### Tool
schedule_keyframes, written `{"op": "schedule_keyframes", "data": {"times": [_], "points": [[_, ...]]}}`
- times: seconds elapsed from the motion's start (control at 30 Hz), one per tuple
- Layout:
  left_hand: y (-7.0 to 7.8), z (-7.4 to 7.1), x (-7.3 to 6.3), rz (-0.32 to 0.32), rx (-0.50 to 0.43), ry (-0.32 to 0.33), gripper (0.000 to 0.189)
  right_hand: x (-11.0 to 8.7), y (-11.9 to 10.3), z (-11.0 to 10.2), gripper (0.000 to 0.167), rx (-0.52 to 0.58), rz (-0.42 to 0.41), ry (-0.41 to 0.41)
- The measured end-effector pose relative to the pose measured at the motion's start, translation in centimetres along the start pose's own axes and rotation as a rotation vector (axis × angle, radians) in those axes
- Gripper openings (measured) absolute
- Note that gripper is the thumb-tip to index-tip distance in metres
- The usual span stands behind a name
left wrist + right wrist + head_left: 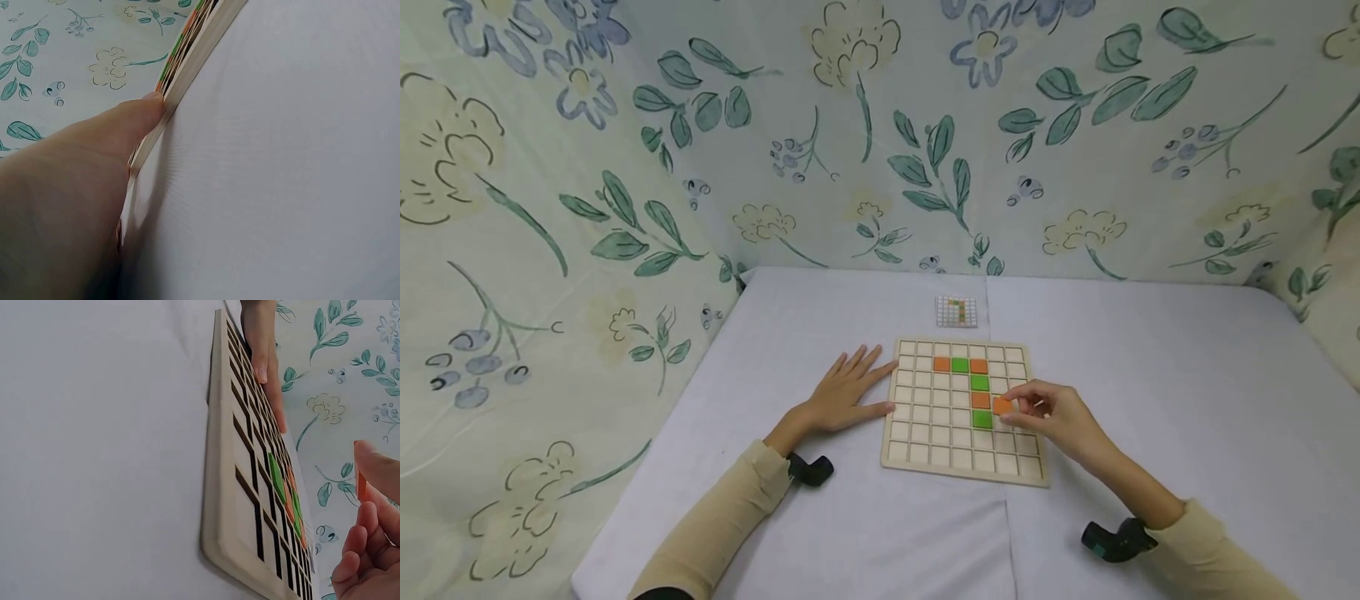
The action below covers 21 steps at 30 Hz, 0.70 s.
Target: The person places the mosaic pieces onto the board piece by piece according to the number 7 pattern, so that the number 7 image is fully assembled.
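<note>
A wooden grid board (925, 454) lies on the white cloth, with orange and green square tiles in several of its cells. The tiles form a short row near the top and a column running down from its right end; a green tile (982, 419) is lowest. My left hand (842, 396) lies with fingers spread, thumb and fingertips touching the board's left edge. Over the right part of the board, my right hand (1060, 415) pinches an orange tile (360, 478) between thumb and fingers. In the right wrist view that tile is held above the board's surface.
A small pattern card (956, 311) with a printed grid lies just beyond the board. White cloth (820, 533) covers the table, and a floral curtain (850, 183) hangs behind and beside it. Each wrist wears a black camera mount (1116, 540).
</note>
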<state>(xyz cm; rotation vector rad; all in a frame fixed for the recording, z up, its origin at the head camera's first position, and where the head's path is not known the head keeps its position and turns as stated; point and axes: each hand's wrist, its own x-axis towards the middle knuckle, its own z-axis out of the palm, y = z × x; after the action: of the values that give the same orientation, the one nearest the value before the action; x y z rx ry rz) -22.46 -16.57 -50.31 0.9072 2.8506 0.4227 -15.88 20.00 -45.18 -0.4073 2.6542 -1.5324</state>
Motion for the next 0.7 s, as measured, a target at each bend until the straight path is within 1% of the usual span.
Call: {"op": "schedule_keyframes", "data": {"times": [0.2,0.5,0.6,0.7], "points": [[0.0,0.0,0.3,-0.007,0.008,-0.002,0.080,-0.3,0.4,0.8,0.027,0.045,-0.029,-0.063],[0.2,-0.2,0.2,-0.002,0.009,-0.003,0.080,-0.5,0.9,2.1,0.023,0.043,-0.081,-0.108],[0.2,-0.3,0.1,-0.003,0.003,-0.007,0.079,-0.6,1.1,2.3,0.024,0.026,-0.079,-0.120],[0.2,-0.3,0.0,-0.005,0.006,-0.010,0.079,-0.7,1.2,2.6,0.025,0.010,-0.055,-0.122]]}}
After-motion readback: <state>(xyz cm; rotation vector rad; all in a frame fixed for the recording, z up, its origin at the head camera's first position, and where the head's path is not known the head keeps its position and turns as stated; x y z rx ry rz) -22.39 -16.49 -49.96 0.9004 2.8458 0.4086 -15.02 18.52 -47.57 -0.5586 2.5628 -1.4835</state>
